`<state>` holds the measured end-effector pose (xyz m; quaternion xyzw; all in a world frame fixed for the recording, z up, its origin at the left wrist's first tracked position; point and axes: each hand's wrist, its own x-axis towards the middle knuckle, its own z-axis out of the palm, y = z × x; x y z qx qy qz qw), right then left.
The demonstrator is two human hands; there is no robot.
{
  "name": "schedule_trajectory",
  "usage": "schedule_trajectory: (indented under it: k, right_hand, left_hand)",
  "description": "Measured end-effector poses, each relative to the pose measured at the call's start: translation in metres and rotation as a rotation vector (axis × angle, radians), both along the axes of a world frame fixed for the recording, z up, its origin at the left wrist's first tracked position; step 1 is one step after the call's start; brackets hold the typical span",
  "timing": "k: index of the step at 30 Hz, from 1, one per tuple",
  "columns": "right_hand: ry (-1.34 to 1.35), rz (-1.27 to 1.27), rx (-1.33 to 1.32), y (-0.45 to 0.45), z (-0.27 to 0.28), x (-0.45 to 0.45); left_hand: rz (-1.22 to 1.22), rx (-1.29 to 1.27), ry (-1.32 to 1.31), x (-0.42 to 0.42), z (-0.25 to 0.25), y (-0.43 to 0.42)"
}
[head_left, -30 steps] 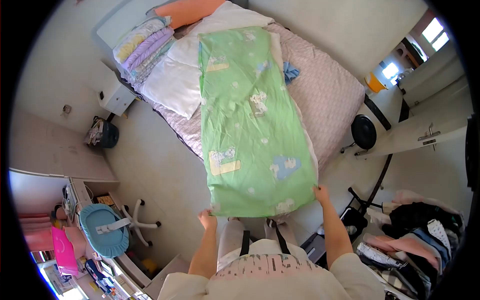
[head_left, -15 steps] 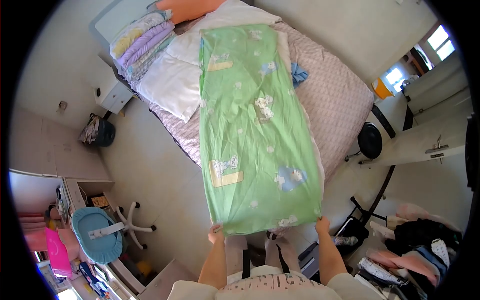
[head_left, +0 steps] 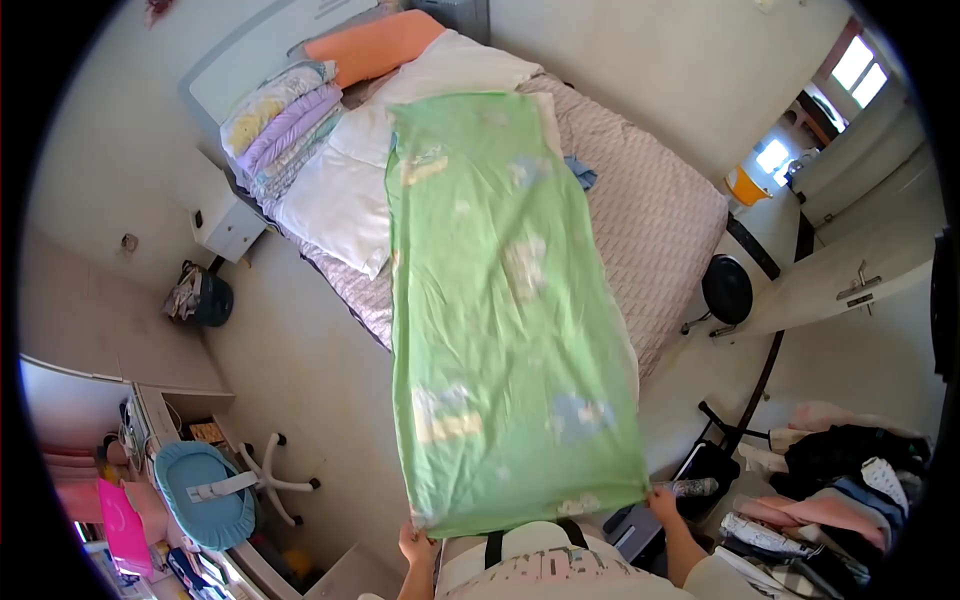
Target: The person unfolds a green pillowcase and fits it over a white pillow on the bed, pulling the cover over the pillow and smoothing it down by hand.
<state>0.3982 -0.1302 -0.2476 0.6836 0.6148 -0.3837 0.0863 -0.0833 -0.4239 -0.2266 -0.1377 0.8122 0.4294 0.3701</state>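
Cloth [head_left: 500, 330] is spread lengthwise ahead of the hands, its far part laid over the bed [head_left: 665, 235] and its near end drawn out past the mattress, close to the body. Its near left corner is gripped by the left hand [head_left: 417, 545], its near right corner by the right hand [head_left: 664, 506]; the hands are set wide, with the edge stretched between them — exact finger placement cannot be told. Long creases are seen ahead of the hands; they are probably best eased by a level, equal pull at both corners, with the grip kept right at the tips. If tugged too hard, the far end could be dragged askew over the quilt [head_left: 330, 205], ahead and left — and the clothes [head_left: 845, 500], right of the right hand, should be avoided.
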Motion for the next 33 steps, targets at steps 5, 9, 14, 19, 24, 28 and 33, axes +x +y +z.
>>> schedule_trajectory:
  k: [5,9,14,19,24,28,33]
  right_hand:
    - [-0.012,-0.457,0.015,-0.027,0.016,0.004]
    - [-0.254,-0.190,0.000,-0.050,0.029,0.016]
    - [-0.470,0.403,-0.670,-0.064,-0.073,0.051]
    - [0.001,0.036,0.101,0.055,-0.115,-0.075]
    - [0.092,-0.244,0.260,0.177,-0.120,-0.224]
    - [0.383,-0.317,0.251,0.201,-0.076,-0.254]
    - [0.479,-0.563,0.021,0.124,-0.013,-0.144]
  left_hand:
    - [-0.118,-0.097,-0.176,-0.004,0.021,-0.004]
    - [-0.781,-0.366,-0.141,-0.006,0.027,-0.025]
    - [-0.766,-0.480,-0.035,-0.017,-0.077,-0.014]
    - [-0.648,-0.044,0.614,-0.075,-0.111,0.216]
    - [-0.636,-0.384,0.806,-0.098,-0.091,0.369]
    - [-0.611,0.010,0.643,-0.123,-0.085,0.369]
    - [0.043,0.248,0.555,-0.108,-0.068,0.251]
